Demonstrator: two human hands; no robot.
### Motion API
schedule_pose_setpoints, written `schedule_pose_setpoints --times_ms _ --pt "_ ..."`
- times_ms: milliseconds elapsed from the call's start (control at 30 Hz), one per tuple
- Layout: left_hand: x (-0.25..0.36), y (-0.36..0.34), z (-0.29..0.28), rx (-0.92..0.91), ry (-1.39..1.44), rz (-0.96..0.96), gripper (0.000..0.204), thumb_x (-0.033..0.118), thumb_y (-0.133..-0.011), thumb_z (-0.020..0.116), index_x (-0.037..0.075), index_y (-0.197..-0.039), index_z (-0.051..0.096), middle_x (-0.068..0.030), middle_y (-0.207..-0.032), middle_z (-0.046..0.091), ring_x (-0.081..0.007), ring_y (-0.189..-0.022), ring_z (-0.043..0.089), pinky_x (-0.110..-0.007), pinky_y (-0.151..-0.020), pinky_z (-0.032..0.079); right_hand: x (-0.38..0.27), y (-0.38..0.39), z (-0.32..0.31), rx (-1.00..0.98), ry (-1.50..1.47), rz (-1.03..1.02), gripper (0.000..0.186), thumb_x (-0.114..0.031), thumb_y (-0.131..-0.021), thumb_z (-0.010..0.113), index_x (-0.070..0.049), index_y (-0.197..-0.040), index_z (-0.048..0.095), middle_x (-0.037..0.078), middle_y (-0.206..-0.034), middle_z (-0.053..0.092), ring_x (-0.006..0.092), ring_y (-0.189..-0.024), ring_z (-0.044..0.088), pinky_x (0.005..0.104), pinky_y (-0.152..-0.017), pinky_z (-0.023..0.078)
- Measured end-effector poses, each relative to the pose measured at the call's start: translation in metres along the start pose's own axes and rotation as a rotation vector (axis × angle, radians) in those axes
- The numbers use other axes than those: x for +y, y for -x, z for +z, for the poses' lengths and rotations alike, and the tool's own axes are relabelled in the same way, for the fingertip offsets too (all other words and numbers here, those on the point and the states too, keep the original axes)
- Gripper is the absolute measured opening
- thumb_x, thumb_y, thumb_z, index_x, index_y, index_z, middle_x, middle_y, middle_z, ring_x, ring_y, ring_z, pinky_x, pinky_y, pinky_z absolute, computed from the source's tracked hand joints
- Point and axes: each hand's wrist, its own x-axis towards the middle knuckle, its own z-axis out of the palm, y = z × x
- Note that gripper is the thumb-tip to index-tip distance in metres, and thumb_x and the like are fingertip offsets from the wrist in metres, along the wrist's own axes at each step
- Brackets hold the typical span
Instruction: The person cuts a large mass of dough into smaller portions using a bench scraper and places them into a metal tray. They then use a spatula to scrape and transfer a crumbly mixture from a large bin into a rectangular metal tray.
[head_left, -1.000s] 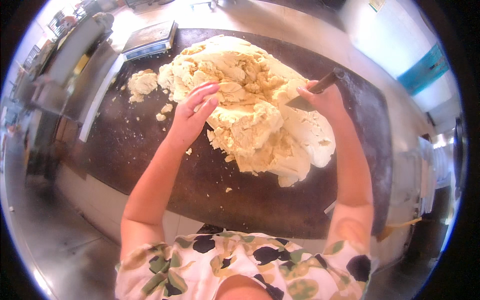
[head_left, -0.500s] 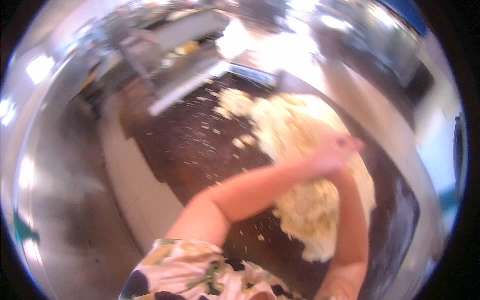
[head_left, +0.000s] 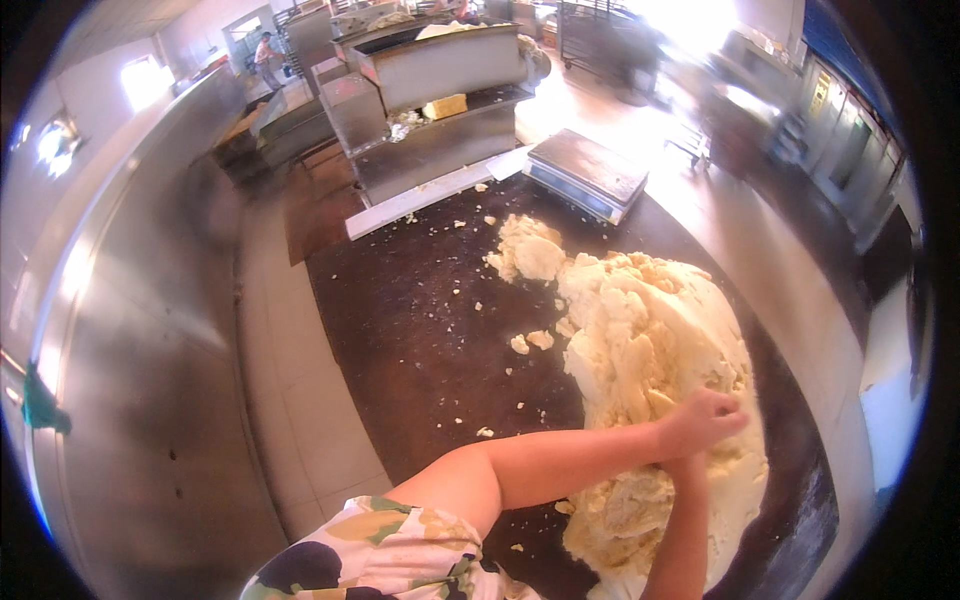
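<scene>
My left hand [head_left: 700,422] is closed over the large mound of pale dough [head_left: 640,335], with curled fingers; whatever they grip is hidden. Just below it, my right hand [head_left: 682,462] is mostly covered by the left one, so its fingers and any scraper in it cannot be seen. The mound spreads down the right part of a dark worktable [head_left: 420,340]. A smaller lump [head_left: 525,245] and scattered bits of dough lie beside it toward the far end.
A flat scale [head_left: 588,170] rests at the table's far end, beside a pale strip [head_left: 430,205]. Beyond stands metal machinery [head_left: 435,75] holding a yellow block [head_left: 445,106]. A steel counter [head_left: 160,330] runs along my left. A person [head_left: 268,62] stands far back.
The camera has swung, showing more room to the left and far end. My left hand has moved from apart to over my right, its fingers now curled; the scraper seen earlier is hidden.
</scene>
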Motion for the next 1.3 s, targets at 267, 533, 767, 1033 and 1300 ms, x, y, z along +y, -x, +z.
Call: schedule_pose_setpoints --times_ms 267,533,767,1033,1300 --pt "-0.059 0.038 0.011 -0.02 -0.091 0.087 0.023 0.014 -0.085 0.063 0.001 -0.067 0.057 -0.0047 -0.054 0.045 -0.005 -0.054 0.042 -0.025 -0.047 0.037 -0.004 0.015 0.041 0.058 0.027 -0.021 0.038 -0.017 -0.074 0.068 -0.008 -0.103 0.047 0.01 -0.102 0.049 0.0245 -0.099 0.049 0.0364 -0.082 0.04" --pt "-0.035 0.168 -0.011 -0.188 -0.273 0.524 0.03 0.004 -0.074 0.063 0.007 -0.052 0.043 -0.0068 -0.051 0.043 -0.022 -0.045 0.043 -0.032 -0.045 0.032 -0.042 0.092 0.08 -0.051 0.131 -0.018 0.018 -0.021 -0.071 0.068 -0.01 -0.081 0.058 0.007 -0.081 0.056 0.0234 -0.081 0.058 0.0353 -0.067 0.046" --pt "0.05 0.137 0.014 -0.323 -0.254 0.532 0.026 0.005 -0.067 0.071 0.008 -0.054 0.049 -0.0101 -0.056 0.048 -0.0289 -0.053 0.049 -0.035 -0.053 0.036 -0.051 0.104 0.023 0.249 0.02 -0.236 0.019 -0.028 -0.075 0.062 -0.014 -0.063 0.057 0.001 -0.067 0.06 0.0174 -0.062 0.06 0.0316 -0.052 0.047" --pt "0.038 0.044 0.07 -0.298 0.201 -0.128 0.026 0.008 -0.081 0.067 0.001 -0.063 0.05 0.0035 -0.06 0.047 -0.003 -0.06 0.04 -0.022 -0.056 0.037 -0.014 0.081 -0.074 0.118 -0.177 0.22 0.022 -0.027 -0.078 0.063 -0.01 -0.092 0.063 0.012 -0.088 0.067 0.0289 -0.078 0.065 0.0407 -0.066 0.052" --pt "-0.089 0.018 0.11 -0.32 0.258 -0.204 0.012 0.006 -0.082 0.069 0.001 -0.073 0.065 0.0029 -0.068 0.058 -0.0049 -0.063 0.049 -0.022 -0.057 0.039 0.129 0.081 0.086 0.721 0.04 0.248 0.051 -0.017 -0.084 0.056 0.01 -0.124 0.038 0.025 -0.104 0.056 0.0364 -0.103 0.058 0.0471 -0.084 0.047"
